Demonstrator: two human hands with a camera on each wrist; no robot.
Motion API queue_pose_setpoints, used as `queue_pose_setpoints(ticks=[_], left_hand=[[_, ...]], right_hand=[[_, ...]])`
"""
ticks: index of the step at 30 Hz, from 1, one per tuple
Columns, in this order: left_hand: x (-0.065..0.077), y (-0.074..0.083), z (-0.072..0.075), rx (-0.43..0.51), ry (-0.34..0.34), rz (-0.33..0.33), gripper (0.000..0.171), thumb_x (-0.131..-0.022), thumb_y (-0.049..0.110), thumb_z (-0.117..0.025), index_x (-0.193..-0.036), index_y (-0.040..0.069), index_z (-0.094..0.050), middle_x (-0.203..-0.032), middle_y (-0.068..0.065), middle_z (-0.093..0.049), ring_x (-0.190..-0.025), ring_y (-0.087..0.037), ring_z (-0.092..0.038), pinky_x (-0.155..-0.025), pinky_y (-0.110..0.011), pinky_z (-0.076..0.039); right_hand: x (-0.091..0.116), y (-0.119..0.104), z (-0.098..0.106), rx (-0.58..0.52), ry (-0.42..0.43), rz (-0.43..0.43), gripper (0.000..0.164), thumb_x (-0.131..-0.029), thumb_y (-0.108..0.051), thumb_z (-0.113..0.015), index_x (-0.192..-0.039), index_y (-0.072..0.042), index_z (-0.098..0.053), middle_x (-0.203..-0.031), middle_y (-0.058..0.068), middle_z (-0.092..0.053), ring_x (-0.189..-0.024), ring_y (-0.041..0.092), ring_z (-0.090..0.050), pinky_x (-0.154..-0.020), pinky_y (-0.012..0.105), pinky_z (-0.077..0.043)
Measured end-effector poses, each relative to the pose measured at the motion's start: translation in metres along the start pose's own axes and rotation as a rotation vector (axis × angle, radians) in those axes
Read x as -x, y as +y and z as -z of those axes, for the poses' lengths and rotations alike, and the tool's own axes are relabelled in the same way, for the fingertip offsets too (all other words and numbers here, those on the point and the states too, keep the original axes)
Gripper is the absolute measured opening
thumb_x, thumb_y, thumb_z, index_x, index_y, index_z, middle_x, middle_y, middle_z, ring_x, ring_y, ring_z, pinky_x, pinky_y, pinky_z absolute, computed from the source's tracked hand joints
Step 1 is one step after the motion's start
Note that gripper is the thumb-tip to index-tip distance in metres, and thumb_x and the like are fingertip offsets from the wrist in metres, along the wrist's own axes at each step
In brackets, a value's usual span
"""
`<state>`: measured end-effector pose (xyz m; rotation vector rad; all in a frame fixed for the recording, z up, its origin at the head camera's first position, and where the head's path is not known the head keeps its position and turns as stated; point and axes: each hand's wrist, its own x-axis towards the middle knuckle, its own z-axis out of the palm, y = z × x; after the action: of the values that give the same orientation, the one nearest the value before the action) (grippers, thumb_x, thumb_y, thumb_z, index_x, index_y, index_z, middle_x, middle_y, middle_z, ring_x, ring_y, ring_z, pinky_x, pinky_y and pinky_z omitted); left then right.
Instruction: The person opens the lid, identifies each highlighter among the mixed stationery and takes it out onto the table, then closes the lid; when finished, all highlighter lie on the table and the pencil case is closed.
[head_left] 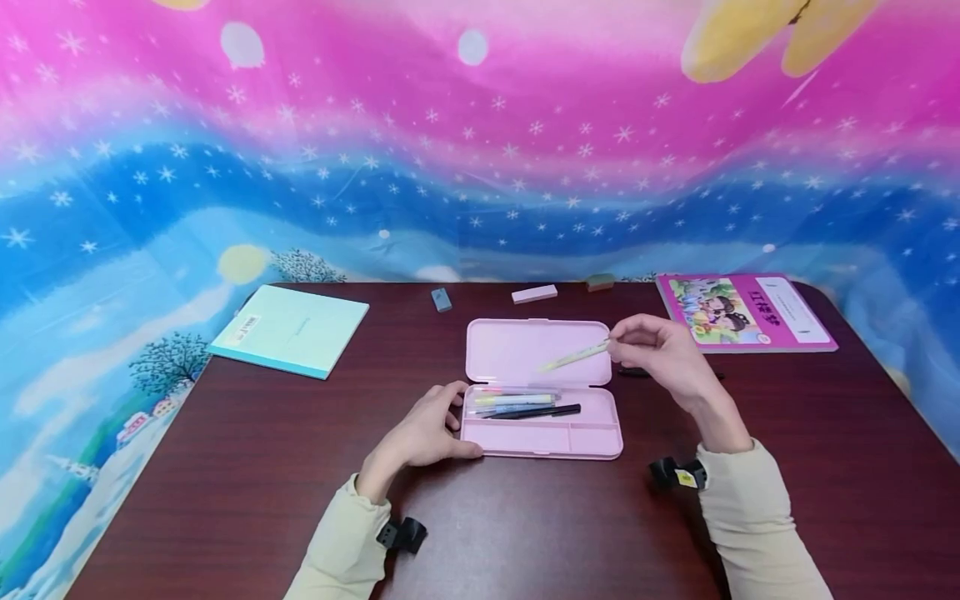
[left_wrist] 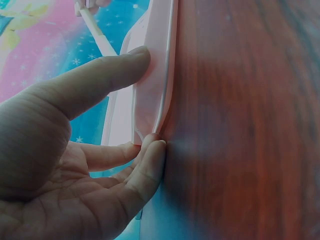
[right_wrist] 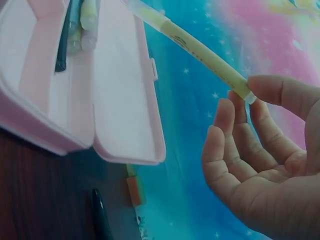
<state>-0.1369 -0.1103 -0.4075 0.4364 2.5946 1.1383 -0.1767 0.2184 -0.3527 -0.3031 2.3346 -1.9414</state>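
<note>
An open pink pencil case point(head_left: 596, 440) lies on the table, its lid folded back. My left hand point(head_left: 426, 432) holds the case at its left end, with the thumb on the front wall and fingers around the corner, as the left wrist view shows. My right hand point(head_left: 663, 354) pinches a yellow highlighter point(right_wrist: 207, 56) by one end between thumb and fingertips. The highlighter slants over the lid point(head_left: 510, 346), its other end pointing down to the left. Several pens point(head_left: 517, 402) and a black pen point(head_left: 566, 410) lie in the long rear compartment.
Behind the case lie a blue eraser point(head_left: 441, 300), a pale pink eraser point(head_left: 534, 294) and a green-and-brown eraser point(head_left: 600, 283). A mint notebook point(head_left: 292, 329) is at the left, a pink picture-covered book point(head_left: 742, 312) at the right. Another black pen point(right_wrist: 100, 215) rests right of the case.
</note>
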Motion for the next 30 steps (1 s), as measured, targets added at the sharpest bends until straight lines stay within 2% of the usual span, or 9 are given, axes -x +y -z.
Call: queue_pose_setpoints(ticks=[5, 10, 12, 18, 21, 30], left_hand=[[0.001, -0.001, 0.000, -0.008, 0.006, -0.004, 0.074, -0.066, 0.022, -0.088, -0.126, 0.006, -0.049, -0.109, -0.008, -0.049, -0.083, -0.014, -0.054, -0.075, -0.030, -0.045], [0.001, 0.000, 0.000, -0.005, 0.007, -0.001, 0.073, -0.066, 0.022, -0.088, -0.126, 0.006, -0.049, -0.109, -0.008, -0.049, -0.083, -0.014, -0.054, -0.076, -0.030, -0.045], [0.001, 0.000, 0.000, -0.001, 0.005, 0.001, 0.074, -0.066, 0.022, -0.088, -0.127, 0.005, -0.048, -0.109, -0.009, -0.049, -0.084, -0.015, -0.054, -0.076, -0.030, -0.045], [0.000, 0.001, 0.000, 0.003, 0.007, 0.005, 0.075, -0.066, 0.022, -0.088, -0.128, 0.005, -0.048, -0.110, -0.008, -0.049, -0.084, -0.015, -0.054, -0.075, -0.029, -0.044], [0.001, 0.001, 0.001, -0.005, 0.009, 0.006, 0.074, -0.066, 0.021, -0.088, -0.127, 0.006, -0.049, -0.109, -0.007, -0.049, -0.083, -0.014, -0.053, -0.075, -0.029, -0.044], [-0.001, 0.000, -0.001, -0.005, 0.007, 0.002, 0.073, -0.067, 0.021, -0.088, -0.126, 0.006, -0.049, -0.108, -0.007, -0.049, -0.083, -0.014, -0.053, -0.075, -0.029, -0.044]], right_hand=[[0.003, 0.002, 0.005, 0.032, 0.031, 0.018, 0.009, -0.088, -0.004, -0.067, -0.096, -0.002, -0.065, -0.085, -0.009, -0.069, -0.076, 0.010, -0.066, -0.072, 0.026, -0.053], [0.009, 0.005, 0.014, 0.071, 0.059, 0.011, 0.008, -0.088, -0.005, -0.068, -0.095, -0.008, -0.066, -0.086, -0.012, -0.068, -0.077, 0.006, -0.066, -0.070, 0.023, -0.052], [0.012, 0.007, 0.020, 0.053, 0.074, 0.017, 0.008, -0.088, -0.005, -0.068, -0.094, -0.010, -0.067, -0.085, -0.011, -0.068, -0.076, 0.006, -0.066, -0.070, 0.023, -0.052], [0.020, 0.013, 0.043, -0.060, 0.095, 0.046, 0.010, -0.087, 0.000, -0.068, -0.094, -0.007, -0.068, -0.083, -0.005, -0.070, -0.074, 0.007, -0.068, -0.071, 0.023, -0.054], [0.026, 0.017, 0.054, -0.081, 0.106, 0.038, 0.010, -0.087, 0.000, -0.067, -0.095, -0.007, -0.068, -0.085, -0.005, -0.071, -0.076, 0.008, -0.068, -0.071, 0.021, -0.053], [0.044, 0.026, 0.094, 0.060, 0.167, -0.017, 0.011, -0.088, -0.004, -0.068, -0.097, -0.011, -0.069, -0.084, -0.009, -0.070, -0.073, 0.004, -0.065, -0.067, 0.017, -0.052]])
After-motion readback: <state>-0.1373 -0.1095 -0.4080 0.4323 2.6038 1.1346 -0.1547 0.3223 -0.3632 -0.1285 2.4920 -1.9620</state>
